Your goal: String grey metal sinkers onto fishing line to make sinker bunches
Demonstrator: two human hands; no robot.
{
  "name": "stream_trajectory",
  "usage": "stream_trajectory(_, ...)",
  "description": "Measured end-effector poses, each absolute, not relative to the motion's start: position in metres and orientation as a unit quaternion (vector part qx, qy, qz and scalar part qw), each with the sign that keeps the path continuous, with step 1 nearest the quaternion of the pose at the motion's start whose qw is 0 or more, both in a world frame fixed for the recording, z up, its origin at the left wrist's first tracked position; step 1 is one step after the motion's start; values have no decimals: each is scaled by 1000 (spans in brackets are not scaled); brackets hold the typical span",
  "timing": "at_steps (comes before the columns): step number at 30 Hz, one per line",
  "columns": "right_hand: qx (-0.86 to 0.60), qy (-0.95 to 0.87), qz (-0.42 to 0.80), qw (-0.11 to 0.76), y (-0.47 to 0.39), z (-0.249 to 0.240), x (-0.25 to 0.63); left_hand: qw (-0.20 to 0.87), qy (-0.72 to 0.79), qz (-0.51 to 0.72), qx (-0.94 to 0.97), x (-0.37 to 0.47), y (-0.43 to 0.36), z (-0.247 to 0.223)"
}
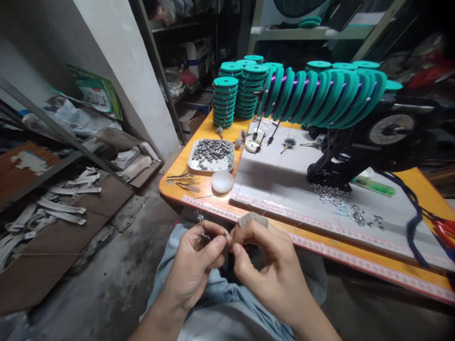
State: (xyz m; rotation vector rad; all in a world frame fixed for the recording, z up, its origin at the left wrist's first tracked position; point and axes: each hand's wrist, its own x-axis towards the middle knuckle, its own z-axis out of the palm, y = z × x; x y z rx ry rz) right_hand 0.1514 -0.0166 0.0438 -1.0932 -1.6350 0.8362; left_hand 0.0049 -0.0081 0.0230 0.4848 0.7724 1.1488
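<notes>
My left hand [194, 267] is closed, its thumb and forefinger pinching a small part with a greenish tip [226, 234]. Dark, shiny bits [204, 238] show inside its curled fingers, and a few thin silvery ends [199, 216] stick up behind it. My right hand [275, 267] meets it fingertip to fingertip, thumb and forefinger pressed together; what they hold, if anything, is too small to make out. A beige wrap [252, 219] covers one of its fingers. Both hands are above my lap, by the table's front edge. Closest on the table is a round whitish lid or disc [222, 182].
On the orange table [174, 163] a white tray [211, 166] holds small grey cylinders. Right of it lies a grey board [280, 175] bearing a black machine [359, 142] with a row of teal spools [320, 97], and loose metal bits [330, 196]. Stacked teal spools [225, 102] stand behind.
</notes>
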Motion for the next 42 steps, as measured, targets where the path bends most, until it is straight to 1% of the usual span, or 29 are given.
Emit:
stream_trajectory(10, -455, -662, 358, 476, -17, 39, 151, 746, 341, 526, 225, 4, -7, 21)
stream_trajectory(19, -454, -656, 372, 476, -17, 38, 151, 711, 365, 544, 255, 7, -11, 23)
stream_trajectory(37, -453, -655, 375, 476, -18, 39, 151, 711, 378, 536, 253, 6, -10, 20)
stream_trajectory(40, -457, -658, 366, 473, -18, 40, 150, 693, 394, 536, 280, 5, -12, 18)
stream_trajectory(42, -464, -665, 343, 475, -18, 40, 149, 643, 414, 552, 331, 5, -13, 17)
